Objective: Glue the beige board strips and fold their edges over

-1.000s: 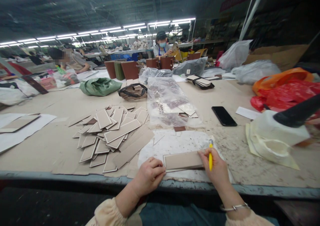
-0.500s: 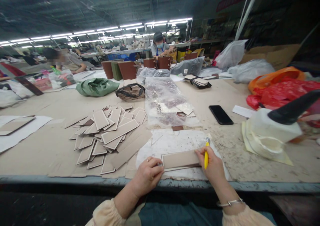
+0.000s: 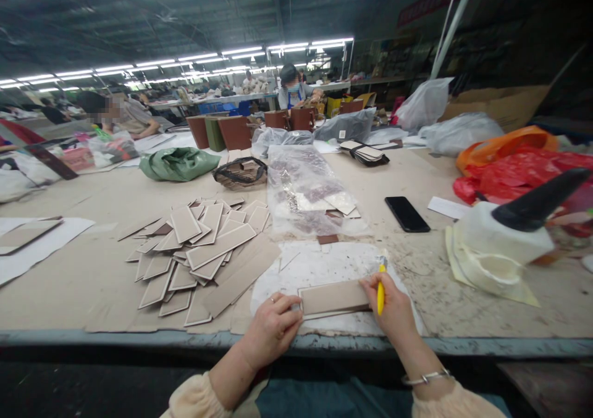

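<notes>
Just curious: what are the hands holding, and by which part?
Left hand: beige panel, left end. Right hand: its right end, and a yellow tool by the handle.

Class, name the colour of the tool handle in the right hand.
The tool handle is yellow, seen best in the head view.

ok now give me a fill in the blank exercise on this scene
The right hand holds a slim tool with a ____ handle.
The heap of flat beige pieces lies to the ____ of the crumpled clear plastic bag.
A silver metal bracelet circles the ____ wrist.
yellow; left; right
</notes>
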A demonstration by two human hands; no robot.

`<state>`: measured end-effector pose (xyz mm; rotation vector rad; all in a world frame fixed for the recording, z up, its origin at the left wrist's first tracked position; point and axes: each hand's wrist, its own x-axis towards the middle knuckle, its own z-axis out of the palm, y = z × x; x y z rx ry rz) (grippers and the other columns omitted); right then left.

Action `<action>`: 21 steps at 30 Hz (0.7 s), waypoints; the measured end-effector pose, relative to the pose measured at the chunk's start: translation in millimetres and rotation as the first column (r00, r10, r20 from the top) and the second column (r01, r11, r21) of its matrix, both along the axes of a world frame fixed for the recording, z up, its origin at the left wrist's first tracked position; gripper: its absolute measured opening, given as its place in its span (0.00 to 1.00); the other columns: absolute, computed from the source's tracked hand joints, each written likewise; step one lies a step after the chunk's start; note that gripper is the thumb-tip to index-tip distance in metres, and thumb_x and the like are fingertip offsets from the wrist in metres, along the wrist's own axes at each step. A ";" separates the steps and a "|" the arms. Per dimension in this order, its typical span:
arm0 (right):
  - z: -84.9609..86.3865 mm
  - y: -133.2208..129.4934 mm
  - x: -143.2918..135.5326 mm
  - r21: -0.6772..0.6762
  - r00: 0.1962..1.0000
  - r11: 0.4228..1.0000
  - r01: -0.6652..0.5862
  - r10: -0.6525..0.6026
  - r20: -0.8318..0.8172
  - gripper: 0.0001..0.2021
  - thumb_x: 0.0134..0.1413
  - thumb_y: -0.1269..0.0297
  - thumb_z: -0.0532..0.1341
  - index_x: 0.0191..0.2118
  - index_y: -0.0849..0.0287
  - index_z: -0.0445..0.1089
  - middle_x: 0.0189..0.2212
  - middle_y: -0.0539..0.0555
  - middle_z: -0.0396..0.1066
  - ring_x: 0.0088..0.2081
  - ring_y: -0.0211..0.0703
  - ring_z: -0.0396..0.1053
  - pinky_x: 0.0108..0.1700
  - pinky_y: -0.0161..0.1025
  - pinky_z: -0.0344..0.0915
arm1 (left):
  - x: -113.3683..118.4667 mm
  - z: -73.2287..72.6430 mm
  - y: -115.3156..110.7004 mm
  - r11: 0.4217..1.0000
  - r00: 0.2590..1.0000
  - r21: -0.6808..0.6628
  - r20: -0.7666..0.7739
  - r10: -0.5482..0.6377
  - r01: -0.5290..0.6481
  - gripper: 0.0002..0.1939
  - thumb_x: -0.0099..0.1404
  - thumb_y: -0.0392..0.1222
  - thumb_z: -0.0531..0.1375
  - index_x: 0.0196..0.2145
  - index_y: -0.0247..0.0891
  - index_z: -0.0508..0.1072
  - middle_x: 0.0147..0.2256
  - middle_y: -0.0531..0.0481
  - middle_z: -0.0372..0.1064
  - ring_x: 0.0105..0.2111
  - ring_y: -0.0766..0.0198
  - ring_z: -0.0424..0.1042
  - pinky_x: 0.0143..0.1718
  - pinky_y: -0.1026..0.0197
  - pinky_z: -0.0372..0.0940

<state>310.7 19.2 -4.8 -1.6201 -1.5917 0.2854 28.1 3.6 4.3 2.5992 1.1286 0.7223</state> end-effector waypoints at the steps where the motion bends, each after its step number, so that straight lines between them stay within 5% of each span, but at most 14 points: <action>1: -0.6 0.0 0.2 -0.003 1.000 1.000 0.002 -0.002 0.002 0.13 0.57 0.51 0.55 0.28 0.54 0.59 0.18 0.45 0.62 0.19 0.37 0.64 0.22 0.31 0.59 | -0.1 -0.2 0.0 1.000 1.000 -0.001 -0.003 -0.001 0.001 0.08 0.66 0.34 0.55 0.34 0.39 0.74 0.45 0.45 0.68 0.39 0.60 0.65 0.42 0.56 0.64; 21: -1.5 -1.6 1.1 0.005 1.000 1.000 -0.007 0.007 0.000 0.13 0.57 0.50 0.55 0.29 0.54 0.59 0.19 0.46 0.63 0.19 0.37 0.64 0.23 0.32 0.60 | 1.4 3.5 0.6 1.000 1.000 0.003 0.009 -0.014 0.014 0.10 0.67 0.35 0.53 0.34 0.38 0.75 0.38 0.45 0.69 0.36 0.62 0.65 0.39 0.58 0.64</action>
